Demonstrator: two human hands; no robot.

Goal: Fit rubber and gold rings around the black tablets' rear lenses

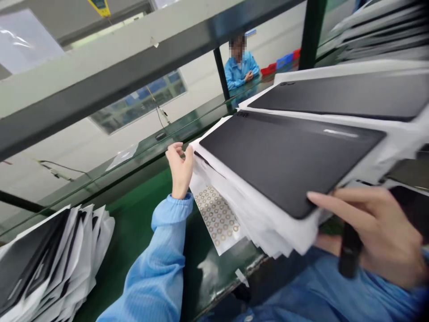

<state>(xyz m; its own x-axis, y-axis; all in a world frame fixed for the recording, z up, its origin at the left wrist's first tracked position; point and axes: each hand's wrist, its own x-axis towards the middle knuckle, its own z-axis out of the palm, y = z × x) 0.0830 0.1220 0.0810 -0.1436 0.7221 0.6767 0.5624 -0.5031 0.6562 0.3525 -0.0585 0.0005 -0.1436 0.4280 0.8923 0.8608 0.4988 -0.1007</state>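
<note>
A flat black panel [288,156] with rounded corners, like a tablet back cover, lies tilted on a stack of white sheets [268,228]. It has small camera openings at its far corner and a pale strip near the right edge. My right hand [382,228] grips its near corner, one digit on top and others below. A short dark cylinder [350,250], its kind unclear, also sits in that hand. At the far left corner, my left hand [181,170] has bent fingers apart from the thumb, which is against the sheet edge. A sticker sheet with gold rings [217,217] pokes out below.
Another black panel [335,96] lies on white paper behind. At the left, a stack of panels interleaved with sheets [63,259] stands on the green bench [134,223]. A grey shelf beam [134,67] crosses above. A person in blue [241,71] sits beyond.
</note>
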